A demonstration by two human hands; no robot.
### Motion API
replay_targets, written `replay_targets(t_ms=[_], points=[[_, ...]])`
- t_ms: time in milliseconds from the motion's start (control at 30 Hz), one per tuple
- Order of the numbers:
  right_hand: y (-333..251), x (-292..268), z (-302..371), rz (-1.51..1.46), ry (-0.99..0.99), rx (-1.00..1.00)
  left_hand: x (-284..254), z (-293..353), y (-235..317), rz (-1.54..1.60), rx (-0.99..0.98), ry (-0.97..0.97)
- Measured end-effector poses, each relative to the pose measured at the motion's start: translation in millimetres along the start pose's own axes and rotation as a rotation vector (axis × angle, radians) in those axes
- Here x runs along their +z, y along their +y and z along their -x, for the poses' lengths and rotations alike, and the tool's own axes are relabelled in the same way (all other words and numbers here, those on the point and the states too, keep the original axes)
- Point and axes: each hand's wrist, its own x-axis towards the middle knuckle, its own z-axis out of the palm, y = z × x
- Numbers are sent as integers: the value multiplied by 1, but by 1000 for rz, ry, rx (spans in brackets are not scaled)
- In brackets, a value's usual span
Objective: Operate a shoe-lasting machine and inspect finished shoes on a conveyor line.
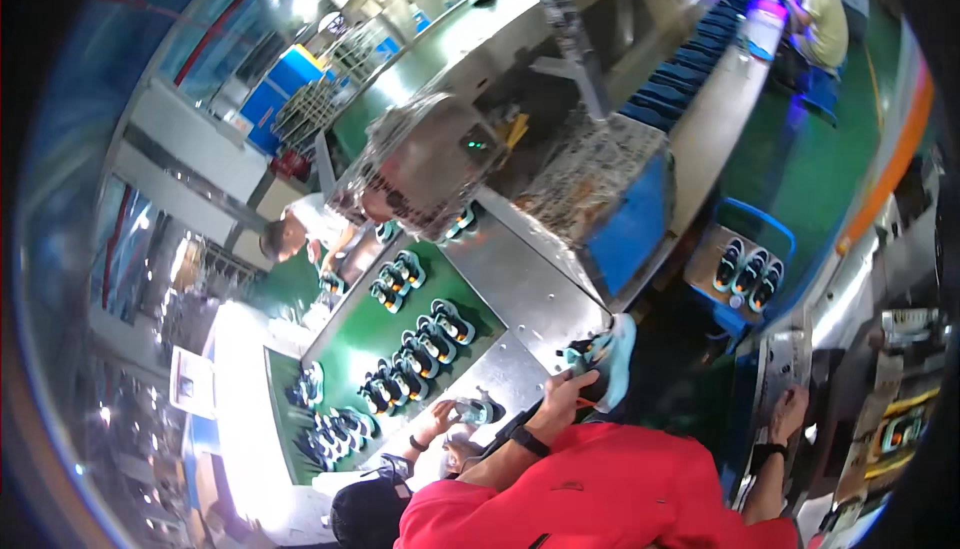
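My left hand [569, 395], with a black watch on its wrist, is closed around a sneaker [617, 364]. The sneaker has a thick pale-blue sole and a dark upper, and its sole faces right. Off to the right, my right hand [789, 412] wears a dark wristband and lies beside a grey metal panel [783, 361]. Its fingers look loosely extended, and I see nothing in them. Left of the sneaker, a co-worker in a black cap [368, 511] holds another shoe [478, 410] in one hand.
Rows of sneakers [418, 350] stand on a green conveyor [345, 351] edged with metal plates. A foil-wrapped machine [425, 164] rises beyond it. Three sneakers sit on a blue-framed cart [707, 267] to the right. Other people work at far left and far right.
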Motion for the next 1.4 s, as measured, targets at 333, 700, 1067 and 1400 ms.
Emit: replay_targets(t_ms=[333, 700, 1067, 1400], points=[[-279, -4, -196, -430, -23, -458, -214, -177, 50, 133, 364, 591], [-454, 140, -316, 162, -260, -539, -295, -307, 84, -602, 315, 1061], [-474, 165, -368, 199, -285, -601, -279, -314, 101, -539, 233, 1084], [-514, 163, -305, 97, -112, -605, -349, -262, 123, -278, 498, 757]])
